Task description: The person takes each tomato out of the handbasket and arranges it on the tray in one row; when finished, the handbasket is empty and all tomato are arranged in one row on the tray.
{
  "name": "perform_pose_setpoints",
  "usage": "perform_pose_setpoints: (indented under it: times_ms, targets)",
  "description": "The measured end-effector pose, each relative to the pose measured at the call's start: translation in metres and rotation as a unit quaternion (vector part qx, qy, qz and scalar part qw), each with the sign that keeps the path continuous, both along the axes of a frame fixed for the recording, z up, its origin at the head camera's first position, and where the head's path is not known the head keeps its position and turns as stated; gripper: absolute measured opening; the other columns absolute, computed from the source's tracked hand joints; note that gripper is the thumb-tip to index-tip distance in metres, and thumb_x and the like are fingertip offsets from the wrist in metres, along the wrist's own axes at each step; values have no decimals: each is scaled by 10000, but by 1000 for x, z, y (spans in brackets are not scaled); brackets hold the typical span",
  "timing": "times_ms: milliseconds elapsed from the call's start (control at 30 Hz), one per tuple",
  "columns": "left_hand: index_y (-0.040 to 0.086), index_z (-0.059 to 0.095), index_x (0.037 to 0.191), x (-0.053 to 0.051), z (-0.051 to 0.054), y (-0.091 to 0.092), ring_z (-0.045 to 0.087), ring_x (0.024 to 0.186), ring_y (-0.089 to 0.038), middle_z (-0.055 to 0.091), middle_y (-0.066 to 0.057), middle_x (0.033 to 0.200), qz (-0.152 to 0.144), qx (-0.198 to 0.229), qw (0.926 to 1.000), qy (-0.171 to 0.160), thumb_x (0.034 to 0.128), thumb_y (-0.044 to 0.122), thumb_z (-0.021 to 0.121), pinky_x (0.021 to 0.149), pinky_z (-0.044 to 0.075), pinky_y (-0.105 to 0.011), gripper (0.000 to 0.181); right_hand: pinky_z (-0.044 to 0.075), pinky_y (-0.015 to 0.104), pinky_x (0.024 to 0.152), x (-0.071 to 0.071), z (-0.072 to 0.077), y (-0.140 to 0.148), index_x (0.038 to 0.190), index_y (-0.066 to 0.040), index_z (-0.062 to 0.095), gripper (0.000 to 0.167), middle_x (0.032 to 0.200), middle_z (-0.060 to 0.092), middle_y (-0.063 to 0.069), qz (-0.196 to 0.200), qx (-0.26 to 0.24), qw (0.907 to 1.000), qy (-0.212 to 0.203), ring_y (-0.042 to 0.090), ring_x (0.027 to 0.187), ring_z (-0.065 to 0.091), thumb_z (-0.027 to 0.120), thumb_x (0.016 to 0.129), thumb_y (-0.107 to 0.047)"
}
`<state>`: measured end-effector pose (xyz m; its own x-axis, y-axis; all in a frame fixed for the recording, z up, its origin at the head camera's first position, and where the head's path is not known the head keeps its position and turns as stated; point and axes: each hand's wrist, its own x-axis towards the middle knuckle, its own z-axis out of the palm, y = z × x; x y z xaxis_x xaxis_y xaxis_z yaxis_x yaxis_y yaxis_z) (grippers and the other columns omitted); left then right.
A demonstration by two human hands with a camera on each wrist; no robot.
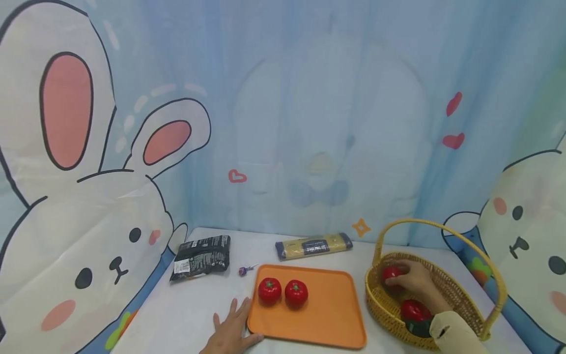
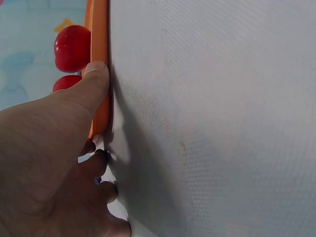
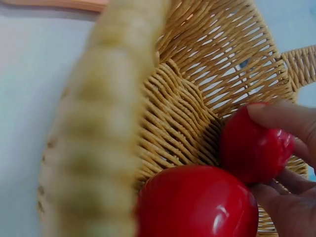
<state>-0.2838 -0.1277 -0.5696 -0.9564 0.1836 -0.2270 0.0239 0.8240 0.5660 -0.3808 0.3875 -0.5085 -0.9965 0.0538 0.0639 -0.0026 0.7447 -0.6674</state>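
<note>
My right hand (image 1: 413, 280) reaches into the wicker basket (image 1: 382, 305). Its thumb and fingers grip a round red fruit (image 3: 252, 145) near the basket's far left side; the exact kind does not show. A larger, glossy red fruit (image 3: 200, 205) lies close by, with a dark thing (image 1: 419, 328) against it in the head view. My left hand (image 1: 231, 332) is spread at the lower left corner of an orange tray (image 1: 329, 305), thumb against the rim and fingers on the table. Two red tomatoes (image 1: 269, 291) with green tops sit in the tray's left half.
Behind the tray lies a yellow and blue pasta packet (image 1: 314, 246). A black package (image 1: 201, 257) is at the back left, beside a small lollipop (image 1: 247, 269). The basket's tall handle (image 1: 475, 241) arches over the right forearm. A printed curtain (image 1: 283, 123) hangs behind the table.
</note>
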Motion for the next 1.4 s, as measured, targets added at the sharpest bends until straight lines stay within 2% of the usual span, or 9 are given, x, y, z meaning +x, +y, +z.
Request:
perform_pose_setpoints:
  times_ms: [200,400,567,700,967,1067,1233,1300,1400]
  targets:
    - [41,402,1654,2,0,1,184,1615,-524,400,-193,1707,-63,23,9999,75,895,516,852,1149,-8,-904,1002,654,488,827,5,8,1,1369,238,545,874,1231,658,413,182,32,9990,-410,459,1076,704,904,869,-382]
    - [30,406,1649,6,4,-3,181,1613,-528,404,-205,1702,12,-16,9999,107,896,484,860,1149,-7,-902,990,647,504,855,8,20,-9,1323,217,599,907,1245,674,370,56,14,9980,-636,425,1096,693,876,877,-522]
    - [38,409,1650,7,5,-3,182,1613,-524,407,-206,1700,93,-81,9999,11,892,483,862,1156,4,-897,988,633,518,932,14,31,-13,1395,218,535,834,1273,673,342,254,-758,9919,-990,356,1088,713,839,946,-416]
    - [34,411,1648,8,4,-2,184,1611,-529,411,-212,1695,80,-85,9999,10,891,483,864,1156,7,-897,990,623,509,977,21,39,-14,1454,183,499,709,1265,702,244,639,-1584,9774,-1242,234,1041,730,784,1004,-286]
    - [29,412,1646,10,6,0,186,1608,-537,407,-212,1697,38,-25,10000,79,893,484,862,1153,-2,-899,988,612,431,967,35,55,-11,1484,110,521,676,1335,685,192,1119,-1465,9774,-1037,262,1168,674,788,1000,-281]
    - [32,412,1647,11,6,1,186,1608,-536,405,-212,1699,45,-24,10000,56,892,492,861,1156,-1,-896,991,626,401,943,41,58,-11,1491,114,509,622,1360,677,173,1663,-1753,9664,-876,236,1178,682,755,1020,-208]
    - [35,403,1652,12,7,2,184,1610,-530,400,-217,1700,48,-54,10000,19,894,497,857,1162,1,-891,998,651,375,943,50,62,-20,1538,131,455,596,1457,630,153,2705,-2458,9283,-678,107,1200,701,706,1028,-51]
    - [34,397,1655,12,8,3,181,1612,-528,396,-217,1701,34,-45,10000,36,899,494,853,1166,-1,-888,995,647,346,947,53,63,-27,1546,116,461,623,1502,593,202,2845,-2414,9260,-575,53,1214,681,735,1012,-51]
    - [37,391,1658,11,9,3,176,1614,-524,391,-218,1704,35,-25,10000,34,900,493,852,1172,-8,-882,997,646,321,936,56,63,-38,1517,112,507,642,1493,550,316,2948,-2039,9328,-371,80,1196,682,796,978,-82]
